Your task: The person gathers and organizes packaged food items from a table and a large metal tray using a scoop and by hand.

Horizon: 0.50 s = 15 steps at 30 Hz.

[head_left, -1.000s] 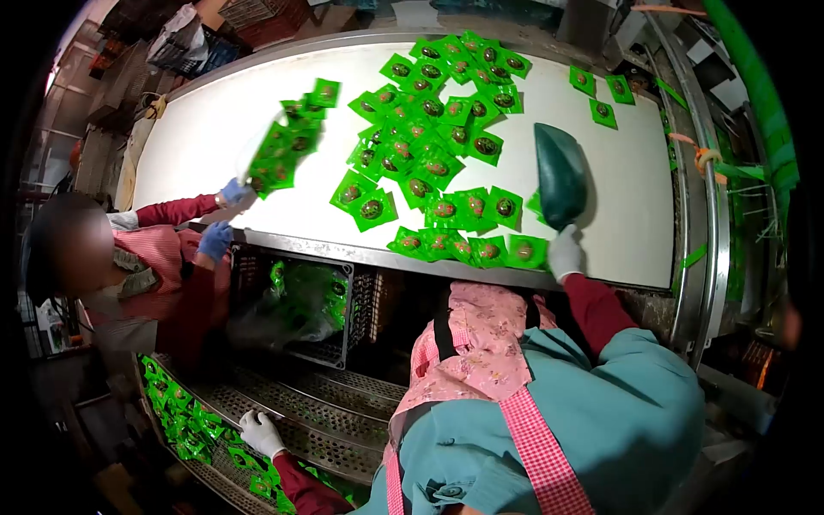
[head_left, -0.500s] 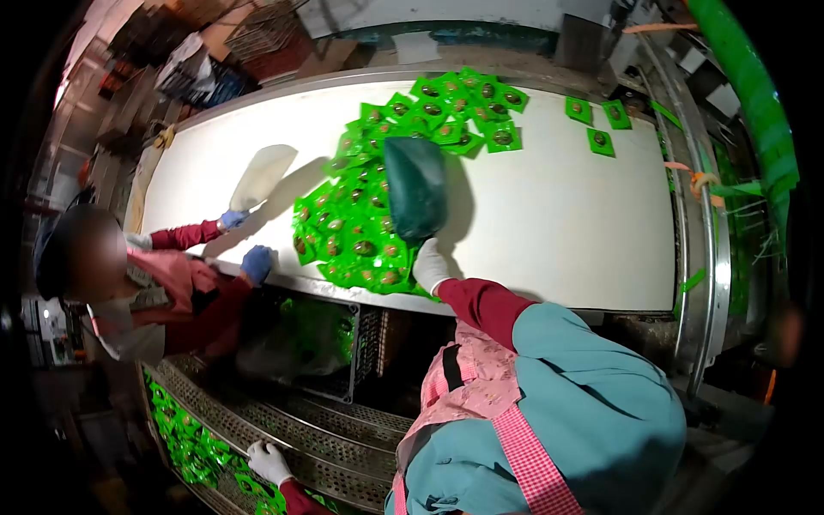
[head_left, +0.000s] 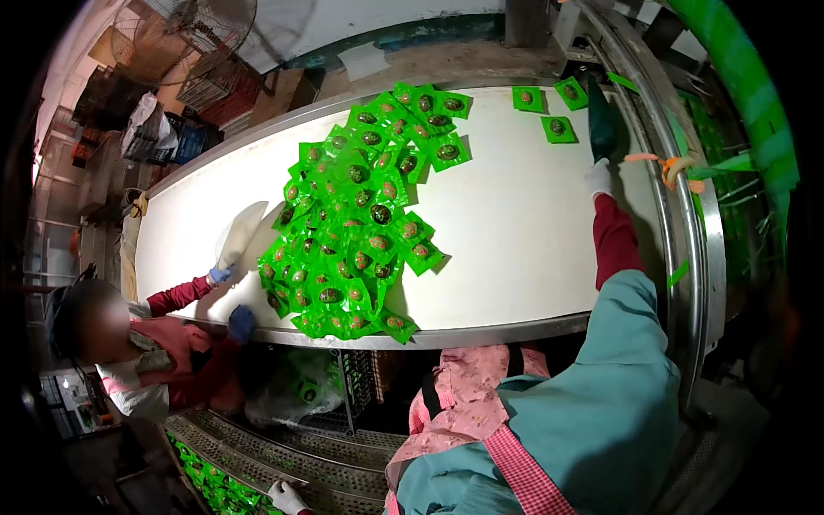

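Observation:
My right hand (head_left: pixel 599 178), in a white glove, is closed around the handle of a dark green scoop (head_left: pixel 599 124). The scoop stands edge-on near the right end of a white table (head_left: pixel 506 249). Just left of it lie three loose green packets (head_left: pixel 560 130). A large heap of green packets (head_left: pixel 343 223) with dark and reddish round pictures covers the table's middle. My left hand (head_left: pixel 287 497), also white-gloved, lies low on the edge of perforated metal steps (head_left: pixel 343 468). Its fingers look stretched out, and the frame's bottom partly cuts off the arm.
At left a co-worker in blue gloves holds a pale scoop (head_left: pixel 240 233) over the table. Metal rails (head_left: pixel 657 163) with orange and green ties border the right end. Below the table stands a dark crate (head_left: pixel 356 390) beside a plastic bag. More green packets (head_left: pixel 215 481) lie below the steps.
My right hand has carried the dark green scoop from the heap to the table's right end. Packets at the heap's right side lie more spread out. My view has shifted; my left hand appears lower.

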Tool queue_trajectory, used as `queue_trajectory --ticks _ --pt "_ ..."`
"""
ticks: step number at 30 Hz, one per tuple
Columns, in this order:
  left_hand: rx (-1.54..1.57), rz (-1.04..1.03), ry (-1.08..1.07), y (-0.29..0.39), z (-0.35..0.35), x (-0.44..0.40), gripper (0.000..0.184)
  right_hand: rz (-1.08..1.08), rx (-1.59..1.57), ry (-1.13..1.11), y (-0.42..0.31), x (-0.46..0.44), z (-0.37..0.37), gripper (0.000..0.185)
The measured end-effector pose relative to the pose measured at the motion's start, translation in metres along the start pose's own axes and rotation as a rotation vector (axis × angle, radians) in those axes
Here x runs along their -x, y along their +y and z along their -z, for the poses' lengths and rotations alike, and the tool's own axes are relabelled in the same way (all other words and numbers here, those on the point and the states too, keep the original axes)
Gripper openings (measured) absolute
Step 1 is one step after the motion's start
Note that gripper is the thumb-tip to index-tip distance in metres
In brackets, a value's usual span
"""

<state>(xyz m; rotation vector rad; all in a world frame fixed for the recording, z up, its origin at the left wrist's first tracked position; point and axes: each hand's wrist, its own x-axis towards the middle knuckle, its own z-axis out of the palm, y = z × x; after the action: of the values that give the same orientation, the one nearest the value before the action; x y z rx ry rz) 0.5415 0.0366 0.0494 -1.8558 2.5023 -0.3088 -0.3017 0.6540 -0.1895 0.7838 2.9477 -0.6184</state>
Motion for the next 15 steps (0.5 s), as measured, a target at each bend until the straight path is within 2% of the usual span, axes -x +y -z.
queue_trajectory --ticks 2,5,7,8,9,11,13,14,15 --pt "0.087 0.156 0.001 -0.011 -0.015 -0.005 0.023 0.065 0.054 -0.038 -0.016 -0.002 -0.011 0.037" --pt "-0.007 0.199 -0.039 -0.012 -0.017 -0.003 0.027 0.237 0.227 -0.126 -0.041 0.011 -0.037 0.051" --pt "-0.025 0.198 -0.015 -0.017 -0.025 -0.001 0.027 0.457 0.449 -0.114 -0.064 0.043 -0.067 0.053" --pt "-0.024 0.22 -0.01 -0.018 -0.028 0.0 0.027 0.495 0.381 -0.147 -0.088 0.074 -0.056 0.055" --pt "-0.062 0.216 -0.02 -0.015 -0.026 0.001 0.026 0.559 0.367 -0.14 -0.092 0.084 -0.076 0.056" --pt "-0.116 0.205 -0.053 -0.017 -0.026 0.001 0.025 0.617 0.346 -0.326 -0.136 0.135 -0.055 0.052" --pt "-0.108 0.205 -0.067 -0.015 -0.023 0.003 0.025 0.673 0.303 -0.383 -0.135 0.145 -0.074 0.049" --pt "-0.094 0.194 -0.073 -0.012 -0.021 0.002 0.025 0.81 -0.019 -0.306 -0.125 0.138 -0.098 0.046" --pt "-0.145 0.194 -0.023 -0.004 -0.019 0.004 0.023 0.659 -0.197 -0.443 -0.132 0.143 -0.08 0.042"
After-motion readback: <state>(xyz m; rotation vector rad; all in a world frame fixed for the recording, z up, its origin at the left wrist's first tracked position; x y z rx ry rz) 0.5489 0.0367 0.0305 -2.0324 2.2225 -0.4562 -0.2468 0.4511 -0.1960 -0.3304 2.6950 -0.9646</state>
